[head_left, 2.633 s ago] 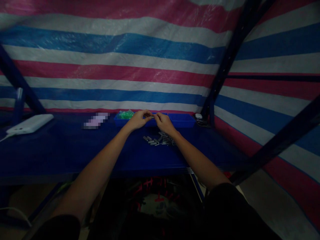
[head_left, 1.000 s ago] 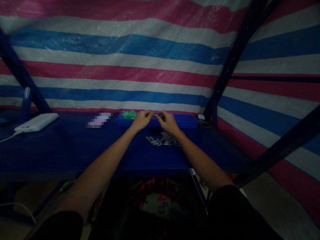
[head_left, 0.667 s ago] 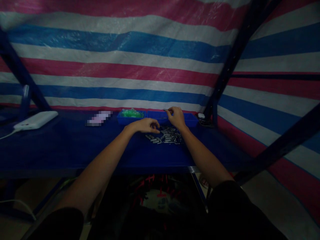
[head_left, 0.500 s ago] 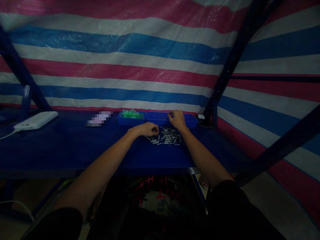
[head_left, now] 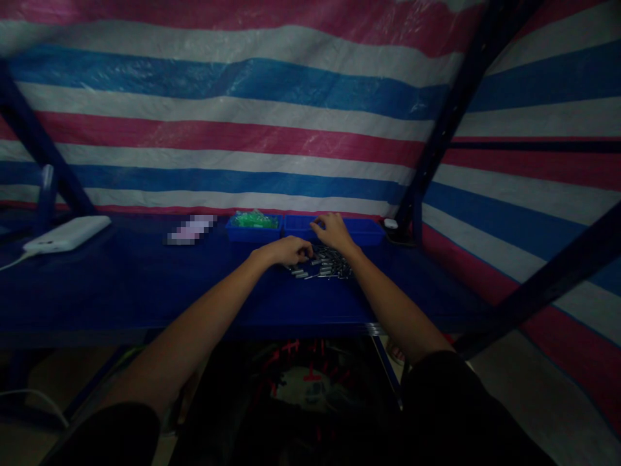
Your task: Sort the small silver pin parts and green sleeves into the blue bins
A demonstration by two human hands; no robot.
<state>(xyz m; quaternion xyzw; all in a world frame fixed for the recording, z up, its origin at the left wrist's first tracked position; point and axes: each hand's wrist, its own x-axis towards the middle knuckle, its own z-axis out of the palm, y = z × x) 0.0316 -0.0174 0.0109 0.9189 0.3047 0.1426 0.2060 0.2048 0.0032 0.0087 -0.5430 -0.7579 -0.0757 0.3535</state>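
On the blue table lies a loose pile of small silvery metal parts [head_left: 332,263], some shaped like short cylinders and some like thin pins. At the pile's left side is my left hand [head_left: 292,249], its fingers curled together; whatever they pinch is too small and dark to make out. My right hand [head_left: 336,231] is raised at the front of the middle blue tray [head_left: 295,226], beyond the pile. Its fingers bend toward the thumb over that tray, and anything between the tips cannot be made out.
Left of the middle tray, another blue tray [head_left: 233,232] holds green pieces in clear plastic. A third blue tray [head_left: 371,231] stands to the right, beside a small white case [head_left: 390,224]. A white device with a cable [head_left: 70,234] lies far left. Blue metal posts [head_left: 436,139] frame the table.
My right hand has shifted left along the trays, over the middle one. The left hand has moved slightly right, closer to the metal parts.
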